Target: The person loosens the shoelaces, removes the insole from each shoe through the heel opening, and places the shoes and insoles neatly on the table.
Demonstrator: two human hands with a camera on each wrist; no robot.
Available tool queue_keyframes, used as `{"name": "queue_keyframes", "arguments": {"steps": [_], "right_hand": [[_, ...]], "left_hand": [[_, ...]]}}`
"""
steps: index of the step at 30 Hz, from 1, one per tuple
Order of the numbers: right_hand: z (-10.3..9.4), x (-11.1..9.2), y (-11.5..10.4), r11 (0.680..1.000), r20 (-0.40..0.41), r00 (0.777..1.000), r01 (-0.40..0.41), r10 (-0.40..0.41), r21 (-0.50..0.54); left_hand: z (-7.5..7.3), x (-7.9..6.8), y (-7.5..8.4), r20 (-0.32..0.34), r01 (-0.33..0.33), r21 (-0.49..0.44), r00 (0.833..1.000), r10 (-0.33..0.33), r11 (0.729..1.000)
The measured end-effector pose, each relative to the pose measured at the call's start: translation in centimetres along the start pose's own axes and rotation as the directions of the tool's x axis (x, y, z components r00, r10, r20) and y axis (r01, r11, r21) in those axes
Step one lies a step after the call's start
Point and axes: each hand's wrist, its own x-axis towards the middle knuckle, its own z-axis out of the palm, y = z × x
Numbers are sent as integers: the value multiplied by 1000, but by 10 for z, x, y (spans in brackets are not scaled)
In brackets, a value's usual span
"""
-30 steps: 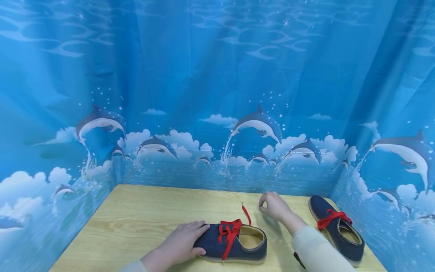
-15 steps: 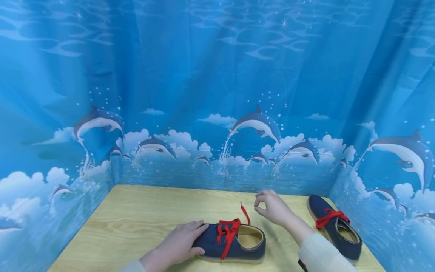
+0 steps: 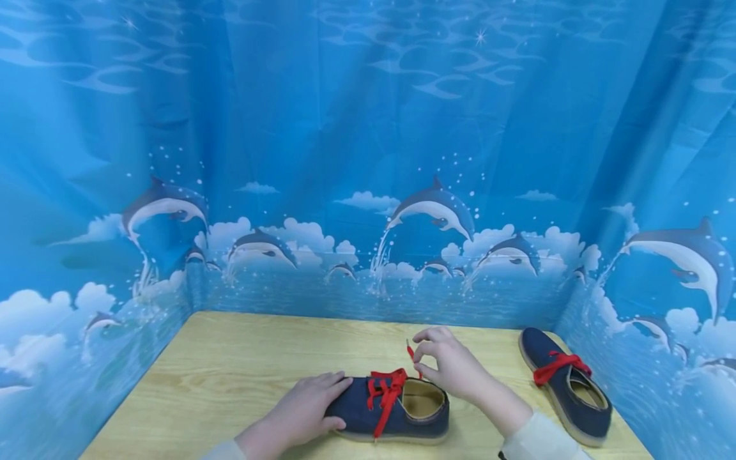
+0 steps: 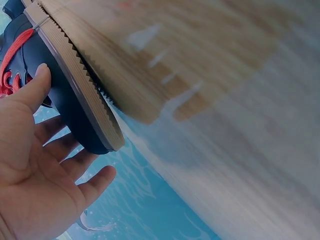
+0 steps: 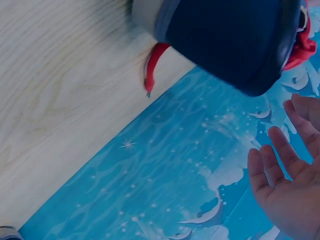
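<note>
A navy lace-up shoe (image 3: 351,409) lies sole down on the table, toe to the left, with a red shoelace (image 3: 389,406) through its eyelets. My left hand (image 3: 301,409) holds the toe; in the left wrist view the thumb presses one side and the fingers lie along the other. One loose lace end (image 3: 411,352) runs out beyond the shoe's far side. Close beside that end is my right hand (image 3: 451,365), fingers bent loosely. In the right wrist view, the right hand (image 5: 290,185) shows nothing between its fingers, apart from the shoe heel (image 5: 225,45).
A second navy shoe (image 3: 566,404) with a tied red lace rests at the table's right side. The light wooden table (image 3: 241,351) has its far edge against a blue dolphin-print curtain (image 3: 345,160), which also hangs on the left and right.
My right hand has moved left and slightly nearer, from the table right of the lace end to right beside it. The left hand and both shoes have stayed put.
</note>
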Motion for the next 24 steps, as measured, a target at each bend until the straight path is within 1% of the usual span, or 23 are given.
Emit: {"name": "queue_keyframes", "arguments": {"steps": [7, 15, 24], "right_hand": [[0, -3, -15, 1000, 5, 1000, 29, -29, 13], [1, -8, -31, 995, 25, 997, 73, -75, 63], [11, -9, -37, 989, 67, 992, 96, -104, 112]], "left_hand": [[1, 1, -1, 6, 5, 0, 1000, -5, 1000], [3, 2, -3, -5, 1, 12, 1000, -1, 1000], [4, 2, -2, 4, 11, 4, 1000, -11, 1000]]}}
